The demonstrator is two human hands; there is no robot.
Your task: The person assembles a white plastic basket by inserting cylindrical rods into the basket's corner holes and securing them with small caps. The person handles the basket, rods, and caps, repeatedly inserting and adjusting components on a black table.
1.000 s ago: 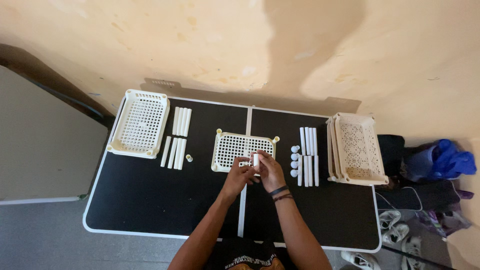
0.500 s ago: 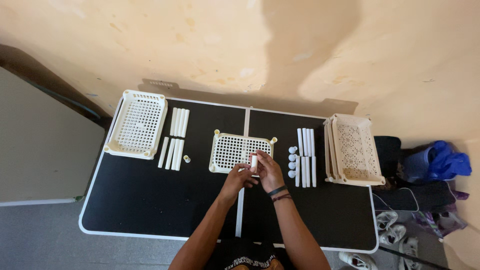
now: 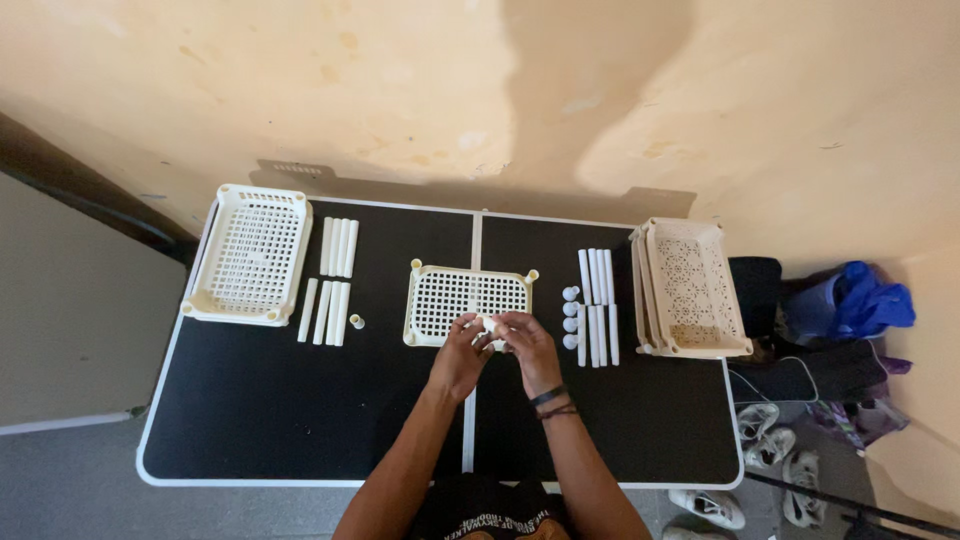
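The small white piece (image 3: 490,325) is mostly covered by the fingers (image 3: 478,330); its shape cannot be told. At 5 o'clock, shoes (image 3: 760,470) are partly hidden by the counter (image 3: 250,420).

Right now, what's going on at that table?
A person at a black folding table has both hands together over the near edge of a white grid tray. The left hand and right hand pinch a small white piece between them. White tubes and stacked baskets lie to either side.
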